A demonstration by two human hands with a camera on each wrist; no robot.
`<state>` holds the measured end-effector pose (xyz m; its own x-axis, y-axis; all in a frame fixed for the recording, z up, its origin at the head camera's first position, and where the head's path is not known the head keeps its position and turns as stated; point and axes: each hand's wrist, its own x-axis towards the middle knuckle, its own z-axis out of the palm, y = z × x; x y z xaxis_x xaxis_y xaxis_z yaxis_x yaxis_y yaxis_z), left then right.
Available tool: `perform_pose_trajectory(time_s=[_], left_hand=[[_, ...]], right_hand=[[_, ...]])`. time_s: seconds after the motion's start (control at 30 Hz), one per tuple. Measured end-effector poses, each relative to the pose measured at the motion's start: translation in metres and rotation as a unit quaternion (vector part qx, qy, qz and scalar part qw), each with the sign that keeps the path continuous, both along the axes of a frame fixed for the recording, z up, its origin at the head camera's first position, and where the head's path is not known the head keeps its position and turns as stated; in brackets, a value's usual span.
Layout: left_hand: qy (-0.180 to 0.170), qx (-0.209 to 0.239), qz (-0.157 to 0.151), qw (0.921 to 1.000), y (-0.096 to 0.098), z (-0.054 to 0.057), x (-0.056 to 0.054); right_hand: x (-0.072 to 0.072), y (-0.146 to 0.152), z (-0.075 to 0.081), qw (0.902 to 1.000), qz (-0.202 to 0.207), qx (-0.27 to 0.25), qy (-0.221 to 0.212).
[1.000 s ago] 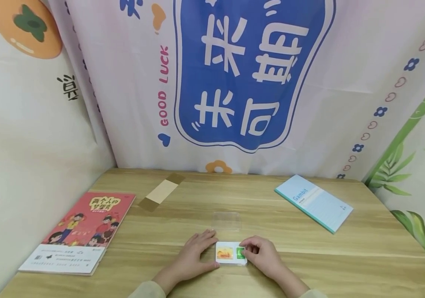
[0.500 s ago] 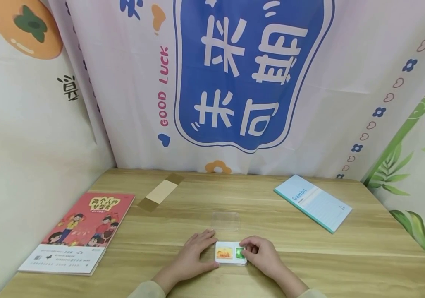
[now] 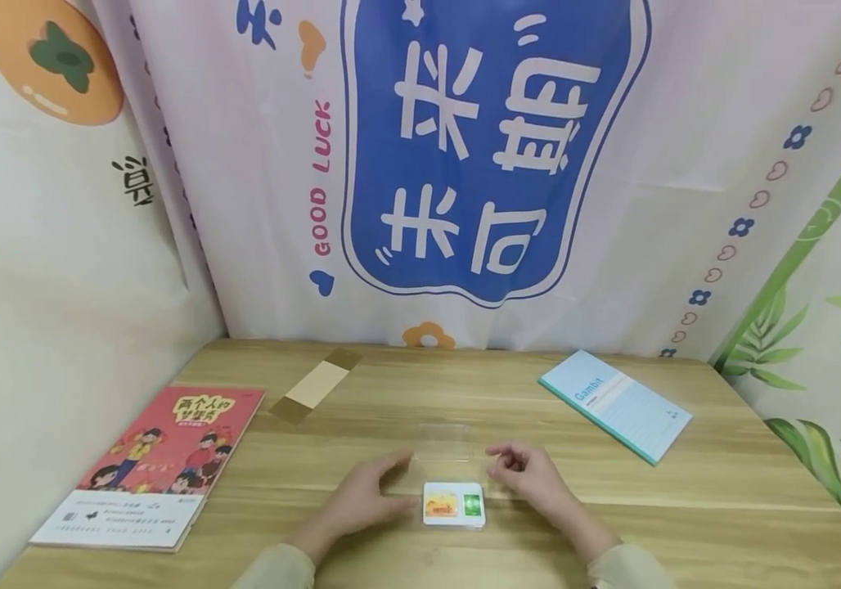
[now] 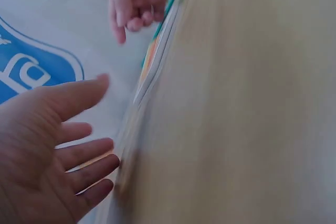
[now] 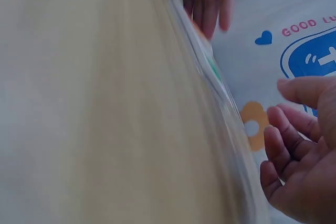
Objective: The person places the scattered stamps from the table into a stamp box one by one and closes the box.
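Observation:
A small flat white case point(image 3: 431, 521) lies on the table, with an orange-and-yellow picture point(image 3: 441, 505) at its left and a green shiny piece point(image 3: 473, 505) at its right. Just behind it is a clear plastic lid point(image 3: 442, 442). My left hand point(image 3: 363, 496) is to the left of the case, fingers spread and relaxed, its thumb tip close to the case's edge. Off the case to the right, my right hand point(image 3: 532, 478) has loosely bent fingers and holds nothing. Both wrist views look low along the table, and the case appears there only as a thin sliver.
On the left lies a red-and-white picture book point(image 3: 163, 458). A strip of brown-and-beige tape point(image 3: 316, 384) is stuck farther back, and a light blue notebook point(image 3: 615, 406) lies at the back right. A printed cloth point(image 3: 266, 204) hangs behind the table point(image 3: 362, 556).
My right hand has let go of the green piece and moved up and right off the case. My left hand has drawn back left from the case. The head view has tilted slightly.

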<state>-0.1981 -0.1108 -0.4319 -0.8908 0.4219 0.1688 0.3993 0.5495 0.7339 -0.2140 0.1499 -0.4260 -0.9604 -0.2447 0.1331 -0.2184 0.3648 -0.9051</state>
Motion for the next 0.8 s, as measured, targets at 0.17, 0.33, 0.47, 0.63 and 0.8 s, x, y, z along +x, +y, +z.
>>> perform_pose_trajectory(time_s=[0.17,0.33,0.47,0.63,0.8], left_hand=[[0.023,0.031,0.059,0.9975,-0.002,0.002,-0.027],[0.026,0.015,0.07,0.9971,0.002,-0.003,-0.048],[0.028,-0.015,0.059,0.9977,0.004,-0.011,-0.057],[0.049,-0.068,0.054,0.9951,0.005,-0.017,-0.06],[0.063,-0.116,0.062,0.9893,0.006,-0.017,-0.059]], right_hand=[[-0.025,0.002,0.001,0.9989,-0.01,0.041,0.019],[-0.04,-0.002,-0.004,0.9964,0.017,0.083,0.006],[-0.047,-0.005,-0.009,0.9911,0.039,0.125,0.023],[-0.05,-0.007,-0.015,0.9749,0.048,0.209,0.058],[-0.05,-0.012,-0.017,0.9659,0.035,0.245,0.076]])
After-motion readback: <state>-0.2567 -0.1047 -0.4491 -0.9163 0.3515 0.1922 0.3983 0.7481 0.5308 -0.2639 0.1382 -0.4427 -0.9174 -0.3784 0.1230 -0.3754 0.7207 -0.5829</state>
